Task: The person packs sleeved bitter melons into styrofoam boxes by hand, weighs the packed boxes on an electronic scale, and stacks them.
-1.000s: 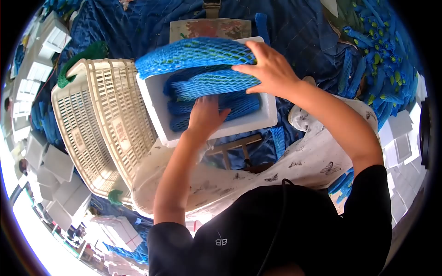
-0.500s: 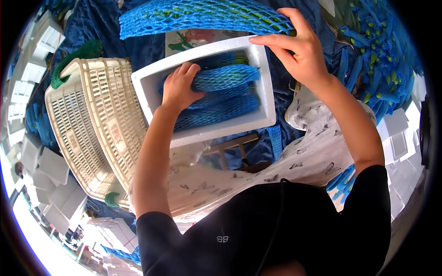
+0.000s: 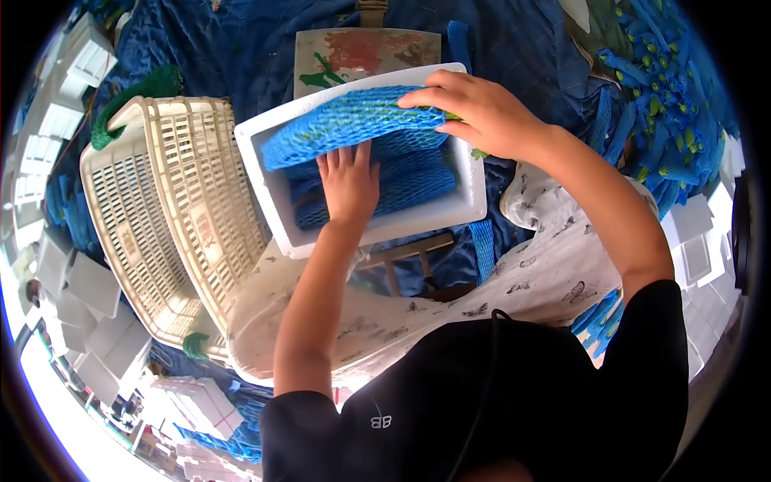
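A white foam box [image 3: 361, 238] stands tilted in front of me with several blue net-wrapped bundles [image 3: 414, 189] inside. My right hand [image 3: 482, 115] pinches the right end of another blue net bundle [image 3: 345, 120], which has green showing through its mesh and lies slantwise over the upper part of the box. Inside the box, my left hand [image 3: 349, 183] rests palm down on the lower bundles with its fingers apart. Its fingertips reach the lower edge of the upper bundle, which partly covers them.
Two cream plastic baskets [image 3: 205, 217] lean left of the box. Behind it is a worn metal plate [image 3: 365, 55]. Many blue-netted green pieces [image 3: 666, 104] are heaped at the right. White boxes [image 3: 193, 406] stand at the lower left.
The bundle in my right hand has come down from beyond the box to over its upper part. My left hand has moved right and down, its fingers now spread, and the box has shifted slightly.
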`<state>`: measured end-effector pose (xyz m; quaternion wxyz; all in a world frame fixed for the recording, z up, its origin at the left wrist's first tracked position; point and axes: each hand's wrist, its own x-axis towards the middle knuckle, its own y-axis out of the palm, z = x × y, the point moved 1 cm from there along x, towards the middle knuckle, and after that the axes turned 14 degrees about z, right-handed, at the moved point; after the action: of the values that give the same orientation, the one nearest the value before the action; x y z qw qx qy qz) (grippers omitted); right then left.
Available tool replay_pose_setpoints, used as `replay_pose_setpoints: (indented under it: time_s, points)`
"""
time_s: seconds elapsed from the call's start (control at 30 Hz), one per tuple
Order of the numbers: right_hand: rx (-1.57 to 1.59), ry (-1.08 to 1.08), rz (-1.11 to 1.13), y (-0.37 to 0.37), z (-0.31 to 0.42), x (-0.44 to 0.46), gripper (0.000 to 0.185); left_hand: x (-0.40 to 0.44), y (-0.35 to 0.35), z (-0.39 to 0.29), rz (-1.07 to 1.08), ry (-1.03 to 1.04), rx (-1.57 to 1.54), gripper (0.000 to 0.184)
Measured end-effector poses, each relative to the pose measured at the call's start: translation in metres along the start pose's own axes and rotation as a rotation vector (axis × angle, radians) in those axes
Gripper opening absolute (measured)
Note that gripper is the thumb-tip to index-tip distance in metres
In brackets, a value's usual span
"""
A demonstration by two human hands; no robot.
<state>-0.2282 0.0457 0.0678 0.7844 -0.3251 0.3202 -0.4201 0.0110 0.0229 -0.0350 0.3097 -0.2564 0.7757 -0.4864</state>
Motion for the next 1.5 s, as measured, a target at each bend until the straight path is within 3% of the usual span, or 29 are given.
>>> replay_pose_setpoints:
  time_s: [0.03,0.07,0.23,0.3,0.33,0.37,0.43,0.63,0.73,0.77,0.8,0.83,0.87,0.9,0.93,0.97,1.0,1.03,1.07,1.13,1.17,1.2,1.23,1.3,1.33,1.37,1.4,1.43,1.5]
  points:
    - [-0.004,-0.01,0.004,0.014,-0.004,0.006,0.059,-0.004,0.007,0.0,0.038,-0.074,-0.077,0.058]
    - [-0.089,0.015,-0.046,0.028,-0.007,0.014,0.056,-0.004,-0.007,-0.008,-0.122,-0.013,-0.034,0.052]
    - [-0.292,0.191,-0.109,0.063,-0.012,0.036,0.05,-0.004,-0.031,0.005,-0.17,0.061,-0.213,0.033]
    - [-0.54,0.13,-0.19,0.06,-0.005,0.032,0.048,-0.004,-0.051,0.016,-0.154,-0.089,-0.47,0.025]
    - [-0.58,0.058,-0.26,0.058,-0.001,0.029,0.035,0.001,-0.059,0.022,-0.182,-0.099,-0.282,0.02]
    - [-0.583,0.06,-0.249,0.059,-0.001,0.031,0.035,0.006,-0.063,0.03,-0.205,-0.114,-0.095,0.016]
    - [-0.281,0.251,0.026,0.067,-0.006,0.039,0.02,0.02,-0.032,0.053,-0.092,-0.022,-0.294,0.01]
    - [-0.244,0.366,0.09,0.092,-0.032,0.063,0.012,0.043,-0.002,0.061,-0.219,-0.079,-0.274,0.011]
    - [-0.112,0.354,0.157,0.08,-0.02,0.054,0.013,0.039,-0.021,0.073,0.008,-0.048,-0.522,0.008]
    - [0.08,0.244,0.069,0.059,-0.004,0.043,0.017,0.031,-0.041,0.072,-0.048,0.019,-0.506,0.006]
    - [-0.001,0.259,-0.183,0.037,0.008,0.028,0.023,0.021,-0.065,0.068,-0.177,-0.015,-0.433,0.012]
    - [-0.08,0.272,-0.431,0.025,0.014,0.011,0.03,0.003,-0.084,0.067,-0.362,-0.119,-0.122,0.027]
    - [-0.077,0.382,-0.558,0.029,0.012,-0.007,0.04,-0.014,-0.095,0.055,-0.573,-0.352,0.115,0.047]
    - [-0.072,0.495,-0.685,0.037,0.01,-0.026,0.051,-0.027,-0.082,0.07,-0.656,-0.393,-0.009,0.06]
    - [0.281,0.766,-0.448,0.068,0.001,-0.041,0.071,-0.042,-0.041,0.11,-0.416,-0.452,-0.313,0.06]
    - [0.71,0.827,-0.28,0.106,-0.016,-0.052,0.068,-0.05,-0.011,0.138,-0.174,-0.487,-0.609,0.061]
    - [0.824,0.812,-0.032,0.116,-0.017,-0.055,0.051,-0.049,-0.032,0.122,-0.075,-0.662,-0.451,0.062]
    - [0.626,0.905,-0.128,0.108,-0.002,-0.051,0.04,-0.044,-0.047,0.111,-0.08,-0.638,-0.384,0.064]
    - [0.572,0.85,-0.131,0.106,-0.005,-0.051,0.036,-0.036,-0.04,0.128,-0.015,-0.664,-0.336,0.064]
    - [0.47,0.838,-0.314,0.114,-0.02,-0.046,0.034,0.0,-0.031,0.153,-0.071,-0.48,-0.537,0.06]
    - [0.515,0.869,-0.353,0.108,-0.025,-0.04,0.037,0.022,-0.028,0.162,-0.045,-0.436,-0.836,0.056]
    - [0.502,0.871,-0.357,0.104,-0.034,-0.033,0.041,0.043,-0.036,0.148,-0.264,-0.305,-0.478,0.052]
    - [0.608,0.827,-0.116,0.072,-0.035,-0.043,0.043,0.059,-0.048,0.121,-0.508,-0.185,-0.13,0.049]
    - [0.334,0.608,0.273,0.043,-0.063,-0.054,0.047,0.086,-0.079,0.021,-0.51,-0.017,-0.001,0.047]
    - [0.26,0.446,0.336,0.013,-0.067,-0.081,0.044,0.092,-0.08,-0.032,-0.32,0.105,0.143,0.044]
    - [0.182,0.286,0.406,-0.014,-0.072,-0.103,0.042,0.104,-0.055,-0.043,-0.101,0.26,0.142,0.05]
    - [0.106,0.235,0.324,-0.031,-0.081,-0.133,0.038,0.106,-0.032,-0.059,0.091,0.283,0.154,0.052]
    - [0.232,0.254,0.183,-0.047,-0.094,-0.168,0.036,0.106,-0.014,-0.075,0.285,0.305,0.172,0.055]
    - [0.58,0.371,-0.376,-0.041,-0.136,-0.247,0.032,0.112,-0.012,-0.079,0.346,0.246,0.214,0.063]
